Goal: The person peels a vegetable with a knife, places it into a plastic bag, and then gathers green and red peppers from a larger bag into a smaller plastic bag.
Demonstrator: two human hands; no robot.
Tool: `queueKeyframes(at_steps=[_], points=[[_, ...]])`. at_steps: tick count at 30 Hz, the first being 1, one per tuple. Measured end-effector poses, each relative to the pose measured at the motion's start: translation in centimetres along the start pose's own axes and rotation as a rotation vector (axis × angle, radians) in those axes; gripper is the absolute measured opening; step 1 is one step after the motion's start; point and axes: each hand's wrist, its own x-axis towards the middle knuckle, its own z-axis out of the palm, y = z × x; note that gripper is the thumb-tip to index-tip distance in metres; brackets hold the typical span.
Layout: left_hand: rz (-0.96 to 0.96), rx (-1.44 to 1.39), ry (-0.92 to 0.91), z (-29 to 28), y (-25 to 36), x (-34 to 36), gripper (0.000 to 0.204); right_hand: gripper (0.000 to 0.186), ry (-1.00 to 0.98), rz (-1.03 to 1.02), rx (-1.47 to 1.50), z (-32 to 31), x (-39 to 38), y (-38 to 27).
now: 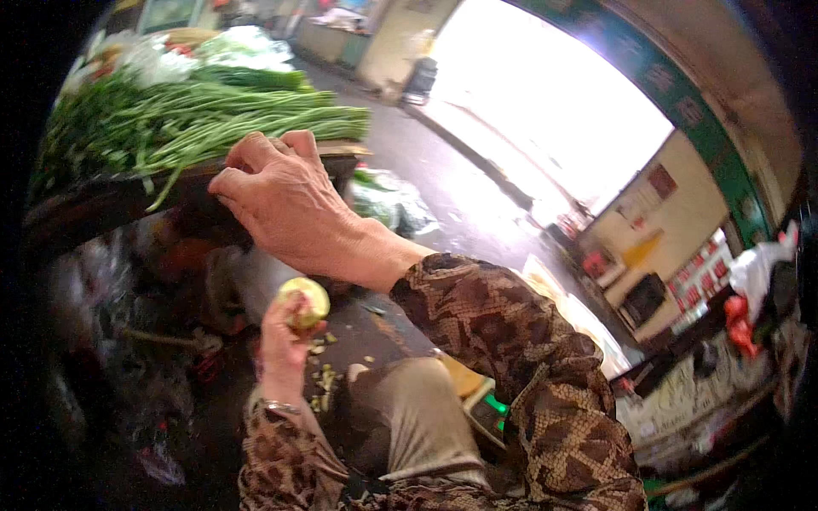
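Low in the middle, my left hand (285,341) is wrapped round a pale yellow-green round vegetable (309,300); its exact kind is not clear. My right hand (285,200) reaches up across the view, its fingers bent and closed, at the edge of a dark stall table (94,209). Something small and brownish shows between its fingers, but I cannot make out what. Long thin green bean-like stalks (247,111) lie heaped on the table just beyond this hand. Small pale scraps (322,387) are scattered on the ground below my left hand.
Clear plastic bags (243,47) sit behind the green stalks, and a bagged green bundle (388,200) lies beside the table. Near my knee (426,417) is a device with a green-lit display (492,410). Red and white bags (741,324) hang at the right.
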Motion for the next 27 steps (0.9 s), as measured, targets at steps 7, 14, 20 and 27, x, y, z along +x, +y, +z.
queueKeyframes(at_steps=[7,14,20,27], points=[[-0.052,-0.009,-0.023,-3.9,-1.2,3.8,0.022,0.007,-0.080,0.190,-0.385,-14.5,-7.5,1.8],[-0.084,0.005,-0.107,-6.3,-3.1,7.6,0.026,0.033,-0.027,0.416,-0.698,-30.1,-14.4,-1.1],[-0.142,0.055,-0.133,-4.1,-6.1,7.3,0.029,0.009,0.017,0.529,-1.073,-43.2,-18.0,-5.8],[-0.079,0.057,-0.066,-8.2,-2.0,8.3,0.029,0.034,0.241,0.814,-0.932,-49.4,-26.5,-4.7]])
